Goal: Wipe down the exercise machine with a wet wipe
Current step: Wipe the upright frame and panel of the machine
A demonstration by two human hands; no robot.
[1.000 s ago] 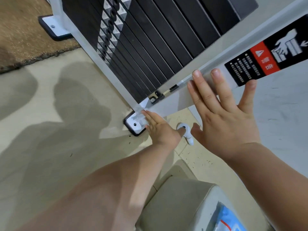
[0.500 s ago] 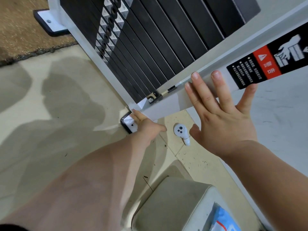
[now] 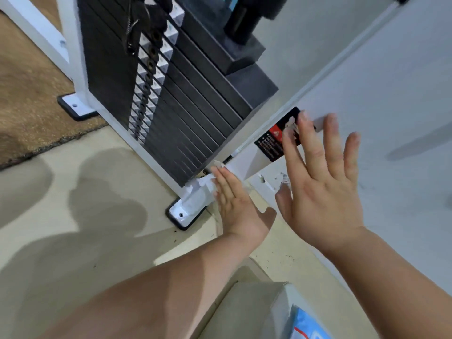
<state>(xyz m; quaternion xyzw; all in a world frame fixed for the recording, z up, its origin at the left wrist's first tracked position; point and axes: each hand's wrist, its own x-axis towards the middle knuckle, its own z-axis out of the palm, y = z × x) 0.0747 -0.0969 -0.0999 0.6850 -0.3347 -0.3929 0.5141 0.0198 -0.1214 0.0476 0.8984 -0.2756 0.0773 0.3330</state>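
The exercise machine has a white frame post (image 3: 247, 162) and a black weight stack (image 3: 176, 99). A white wet wipe (image 3: 199, 192) lies against the foot of the post. My left hand (image 3: 234, 204) presses it there with straight fingers. My right hand (image 3: 320, 182) is spread flat against the post, its fingertips over a black and red warning sticker (image 3: 274, 140).
The post ends in a bolted foot plate (image 3: 182, 215) on the beige floor. A brown mat (image 3: 27, 94) lies at the left, with a second foot plate (image 3: 74, 106) on it. A grey box (image 3: 247, 311) with a blue packet (image 3: 308, 326) sits below. A white wall (image 3: 391, 99) is at the right.
The view has tilted up, showing more of the weight stack. My left hand slid up the post's foot with the wipe. The small white object on the floor is out of sight.
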